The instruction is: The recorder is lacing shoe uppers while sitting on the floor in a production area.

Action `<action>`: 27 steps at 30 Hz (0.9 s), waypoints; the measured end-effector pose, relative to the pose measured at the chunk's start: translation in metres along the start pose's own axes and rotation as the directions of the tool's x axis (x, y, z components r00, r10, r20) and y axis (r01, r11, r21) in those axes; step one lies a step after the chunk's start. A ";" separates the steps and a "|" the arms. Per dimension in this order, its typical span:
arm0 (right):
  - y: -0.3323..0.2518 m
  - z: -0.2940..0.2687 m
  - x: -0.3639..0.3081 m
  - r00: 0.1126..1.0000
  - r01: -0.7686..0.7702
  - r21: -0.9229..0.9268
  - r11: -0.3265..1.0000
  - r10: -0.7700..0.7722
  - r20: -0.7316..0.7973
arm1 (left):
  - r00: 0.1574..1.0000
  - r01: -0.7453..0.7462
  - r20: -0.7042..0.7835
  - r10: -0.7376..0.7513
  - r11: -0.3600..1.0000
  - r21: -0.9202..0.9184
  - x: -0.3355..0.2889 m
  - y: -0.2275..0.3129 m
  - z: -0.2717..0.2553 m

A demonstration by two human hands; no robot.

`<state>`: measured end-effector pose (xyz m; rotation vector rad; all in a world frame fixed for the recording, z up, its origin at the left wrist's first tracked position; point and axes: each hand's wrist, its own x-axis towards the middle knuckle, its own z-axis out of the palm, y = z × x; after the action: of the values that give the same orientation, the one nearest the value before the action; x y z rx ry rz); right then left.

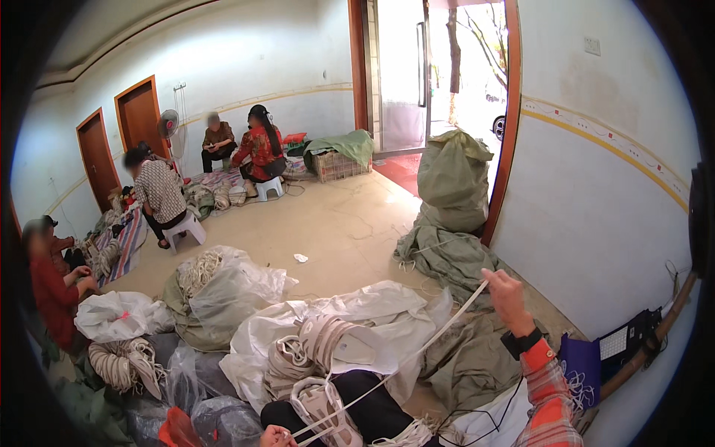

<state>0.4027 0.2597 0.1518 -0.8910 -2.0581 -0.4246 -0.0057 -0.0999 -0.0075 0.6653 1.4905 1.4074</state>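
A beige-and-white shoe upper (325, 411) lies on my dark-trousered lap. A long white shoelace (432, 341) stretches taut and slanting across the lower middle. My right hand (506, 298), raised well out to the right, is closed on the upper end of that lace. At the bottom edge my left hand (277, 436) shows only in part beside the upper, its fingers pinched where the lace reaches them. Just beyond my knees, more nested shoe uppers (328, 346) lie on a white sack (391, 302). Loose white laces (406, 434) hang near my right knee.
Bundled uppers (126, 365) and plastic bags (123, 316) crowd the left. Green sacks (454, 186) stand by the open glass door (402, 82). Several people sit on stools (185, 231) farther off. Along the right wall are a purple box (579, 365) and a wooden pole (640, 357).
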 end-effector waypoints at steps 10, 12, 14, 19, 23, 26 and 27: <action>0.010 0.004 -0.007 0.642 -0.730 0.641 0.238 0.561 0.523 | 0.995 -0.076 -0.017 0.103 0.827 0.557 0.026 -0.002 0.012; 0.006 0.012 -0.006 0.594 -0.700 0.702 -0.128 0.441 0.673 | 0.995 0.029 -0.100 0.017 0.897 0.440 0.016 -0.010 0.009; -0.017 0.010 0.002 0.493 -0.355 0.775 -0.523 0.599 0.630 | 0.992 -0.076 -0.050 0.116 0.863 0.500 0.005 0.002 0.018; 0.039 0.018 -0.034 0.456 -0.315 0.827 -0.465 0.691 0.561 | 0.994 -0.053 -0.061 0.089 0.892 0.449 -0.003 -0.001 0.028; 0.010 0.039 -0.025 0.563 -0.529 0.834 -0.157 0.670 0.483 | 0.924 0.004 -0.368 0.109 0.956 0.294 -0.005 -0.016 0.025; -0.070 0.045 -0.012 0.576 -0.763 0.646 -0.024 0.428 0.696 | 0.824 -0.188 -0.474 0.311 0.939 0.288 0.011 0.028 0.029; -0.108 0.045 -0.008 0.602 -0.775 0.632 0.020 0.330 0.727 | 0.859 -0.149 -0.471 0.201 0.978 0.146 0.012 0.058 0.041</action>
<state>0.3030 0.2072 0.1204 -0.9301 -1.5156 1.4930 0.0137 -0.0604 0.0500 0.5433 1.9453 1.7349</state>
